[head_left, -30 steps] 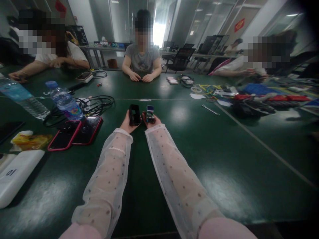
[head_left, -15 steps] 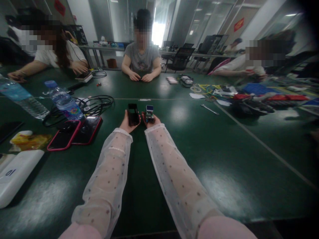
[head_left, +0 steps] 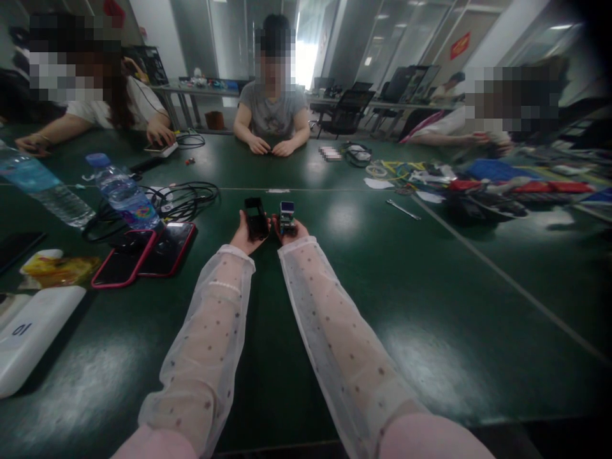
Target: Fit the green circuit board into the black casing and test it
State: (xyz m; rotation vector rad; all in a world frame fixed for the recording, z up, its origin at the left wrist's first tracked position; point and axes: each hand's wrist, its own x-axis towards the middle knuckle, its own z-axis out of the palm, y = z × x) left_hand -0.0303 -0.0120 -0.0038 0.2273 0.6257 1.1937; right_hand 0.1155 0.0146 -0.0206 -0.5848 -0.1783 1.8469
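- Left hand (head_left: 243, 238): fingers were curled part-way, gripping a black case (head_left: 259, 225).
- Right hand (head_left: 297, 233): fingers were curled round a circuit-board module (head_left: 287, 218), small screen at its top.
- Case and module were side by side over the green table (head_left: 354, 274).
- Wrench (head_left: 404, 210) lay right, red-edged phones (head_left: 167, 254) left.

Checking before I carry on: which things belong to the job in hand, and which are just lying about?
Apparently in use:
black casing, left hand
small circuit-board unit, right hand

Seemingly lying about:
wrench
blue-capped bottle
red-rimmed phones
black cables
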